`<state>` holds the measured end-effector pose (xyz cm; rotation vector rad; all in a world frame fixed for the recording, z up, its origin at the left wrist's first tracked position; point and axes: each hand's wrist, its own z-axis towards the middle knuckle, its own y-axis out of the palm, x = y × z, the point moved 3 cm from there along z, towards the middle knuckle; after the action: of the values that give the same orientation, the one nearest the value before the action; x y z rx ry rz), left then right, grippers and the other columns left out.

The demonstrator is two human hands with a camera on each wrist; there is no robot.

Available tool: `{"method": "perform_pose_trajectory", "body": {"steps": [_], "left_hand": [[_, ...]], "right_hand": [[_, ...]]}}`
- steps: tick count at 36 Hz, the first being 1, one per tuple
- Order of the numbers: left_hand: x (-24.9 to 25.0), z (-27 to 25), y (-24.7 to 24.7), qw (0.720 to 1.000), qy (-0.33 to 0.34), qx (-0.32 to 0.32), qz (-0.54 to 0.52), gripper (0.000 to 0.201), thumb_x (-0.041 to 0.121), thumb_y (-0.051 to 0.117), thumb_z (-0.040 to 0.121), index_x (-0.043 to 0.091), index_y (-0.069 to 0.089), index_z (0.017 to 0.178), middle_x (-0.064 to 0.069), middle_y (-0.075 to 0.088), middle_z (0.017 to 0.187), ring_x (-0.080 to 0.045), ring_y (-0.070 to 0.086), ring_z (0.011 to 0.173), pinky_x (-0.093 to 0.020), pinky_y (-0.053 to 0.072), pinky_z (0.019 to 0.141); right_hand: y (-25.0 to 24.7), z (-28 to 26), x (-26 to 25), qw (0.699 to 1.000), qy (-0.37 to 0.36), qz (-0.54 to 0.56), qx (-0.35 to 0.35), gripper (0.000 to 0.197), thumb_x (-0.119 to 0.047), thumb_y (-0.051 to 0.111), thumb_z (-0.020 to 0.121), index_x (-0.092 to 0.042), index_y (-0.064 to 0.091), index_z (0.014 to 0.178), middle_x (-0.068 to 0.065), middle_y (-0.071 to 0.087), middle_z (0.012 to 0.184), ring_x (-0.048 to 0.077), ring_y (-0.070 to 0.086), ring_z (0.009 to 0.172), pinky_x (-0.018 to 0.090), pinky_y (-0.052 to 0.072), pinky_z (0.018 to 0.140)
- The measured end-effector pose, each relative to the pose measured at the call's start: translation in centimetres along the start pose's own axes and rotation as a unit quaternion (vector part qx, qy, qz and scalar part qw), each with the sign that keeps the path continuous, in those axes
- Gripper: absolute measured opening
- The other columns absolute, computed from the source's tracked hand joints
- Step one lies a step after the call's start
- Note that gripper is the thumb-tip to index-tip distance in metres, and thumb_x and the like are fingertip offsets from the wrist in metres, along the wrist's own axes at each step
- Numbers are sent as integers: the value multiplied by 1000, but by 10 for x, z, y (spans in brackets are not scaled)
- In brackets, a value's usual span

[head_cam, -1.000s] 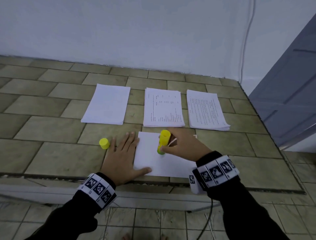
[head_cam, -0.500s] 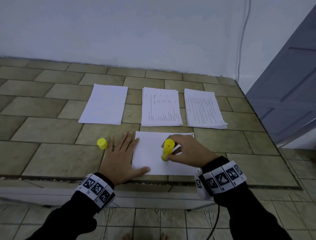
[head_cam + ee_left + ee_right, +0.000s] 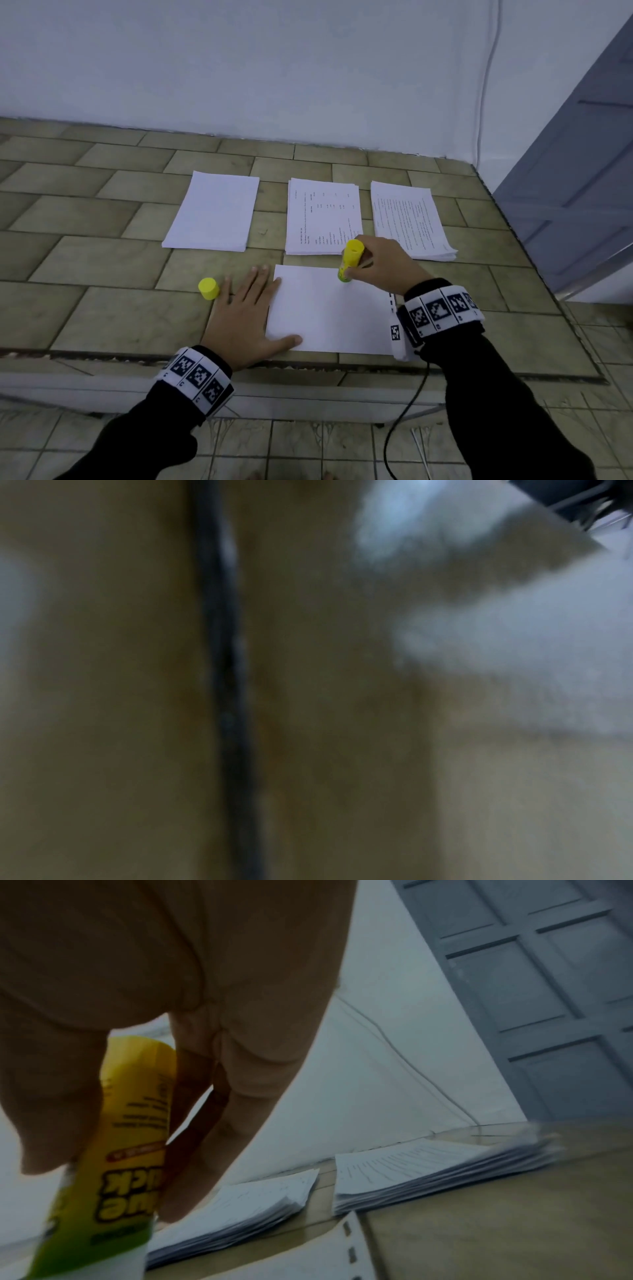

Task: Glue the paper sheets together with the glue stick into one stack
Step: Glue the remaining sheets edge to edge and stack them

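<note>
Since the earlier frames the glue stick [image 3: 350,260] has travelled from the middle of the blank sheet [image 3: 329,310] up to its far edge, and the right hand [image 3: 383,265] went with it. So the step in hand is the spreading of glue on this sheet, which lies on the desk [image 3: 102,308] in front of the person, just near the three paper piles [image 3: 322,216].

The right hand fingers [image 3: 240,1110] are curled around the yellow tube and hold it almost upright, its lower end down on the paper close to the far edge. The wrist is bent a little, knuckles toward the right pile.

The left hand [image 3: 243,315] lies flat with straight fingers at the left border of the sheet. Its thumb is on the near left corner, and it grips nothing. The yellow cap [image 3: 208,288] stands on the desk just beside the little finger.

I judge that the next move needs more strokes along the remaining edges. After that a sheet from one pile must go on top, aligned well. The left wrist view is too blurred to help.
</note>
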<state>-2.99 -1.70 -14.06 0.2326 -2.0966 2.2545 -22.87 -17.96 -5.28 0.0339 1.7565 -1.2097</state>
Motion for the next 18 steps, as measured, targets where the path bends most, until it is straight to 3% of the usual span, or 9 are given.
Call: {"method": "perform_pose_trajectory", "body": {"steps": [3,9,14,18], "left_hand": [[0,0,0,1000,-3,-3,2,116,95,13,70,15,32,151,-6,16,161,-22,15,149,-63,16,115],[-1,0,3,1000,-1,-6,14,109,88,24,75,8,37,149,-9,22,160,-25,23,147,-64,22,113],[0,0,3,1000,2,4,15,108,87,25,76,8,37,148,-9,24,160,-23,21,147,-63,22,113],[-1,0,3,1000,6,-3,18,111,89,16,77,7,35,149,-10,22,160,-25,21,147,-61,17,114]], "right_hand": [[-7,-22,5,999,-14,35,-14,11,-13,76,78,-11,66,79,-3,73,88,10,68,84,27,55,80],[-21,-55,13,999,4,20,-50,24,-19,84,71,-15,71,90,-8,70,84,5,64,77,16,52,71],[-19,-69,19,996,21,12,-89,26,-21,86,68,-20,71,89,-8,71,85,5,65,80,17,53,73],[-16,-71,19,995,24,6,-102,26,-23,85,69,-25,70,91,-12,70,88,3,65,83,16,53,75]]}}
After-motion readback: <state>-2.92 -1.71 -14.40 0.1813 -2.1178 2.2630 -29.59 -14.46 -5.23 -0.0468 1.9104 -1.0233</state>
